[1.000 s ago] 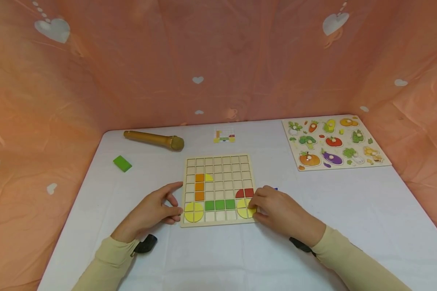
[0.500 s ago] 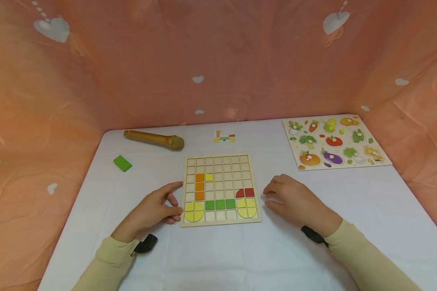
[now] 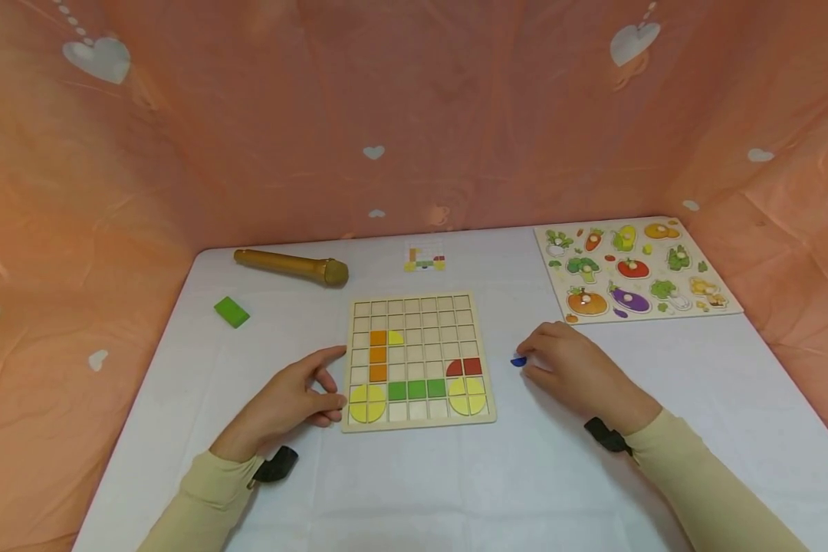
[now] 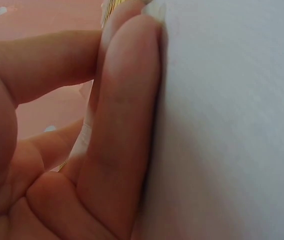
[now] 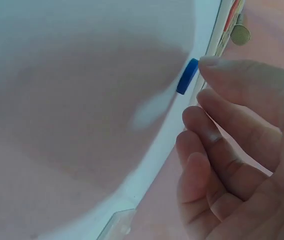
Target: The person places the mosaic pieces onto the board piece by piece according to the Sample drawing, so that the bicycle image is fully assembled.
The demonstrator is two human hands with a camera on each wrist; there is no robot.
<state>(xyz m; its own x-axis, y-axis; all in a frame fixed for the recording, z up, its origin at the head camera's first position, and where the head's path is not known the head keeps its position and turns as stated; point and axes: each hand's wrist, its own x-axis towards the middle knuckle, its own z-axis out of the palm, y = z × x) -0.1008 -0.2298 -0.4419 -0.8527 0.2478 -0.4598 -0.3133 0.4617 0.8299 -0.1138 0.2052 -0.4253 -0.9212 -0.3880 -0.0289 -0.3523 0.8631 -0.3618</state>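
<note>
A square wooden grid board (image 3: 424,426) lies in the middle of the white table. It carries yellow quarter-circle tiles (image 3: 368,403), green squares (image 3: 417,391), orange squares (image 3: 378,356) and a red square (image 3: 472,366) beside a red quarter-circle (image 3: 455,369). My left hand (image 3: 286,399) rests at the board's left edge, index finger and thumb spread along it. Right of the board, a small blue rounded tile (image 5: 187,76) lies on the cloth. The thumb and fingertips of my right hand (image 3: 569,372) are beside that tile, with a gap between them in the right wrist view.
A small printed pattern card (image 3: 425,256) lies behind the board. At the back left are a gold microphone (image 3: 290,265) and a green rectangular block (image 3: 231,312). A vegetable peg puzzle (image 3: 635,270) occupies the back right. Pink curtains (image 3: 414,115) enclose the table.
My right hand has left the yellow tile at the board's lower right corner and moved rightward to the blue tile. The left hand has stayed at the board's edge.
</note>
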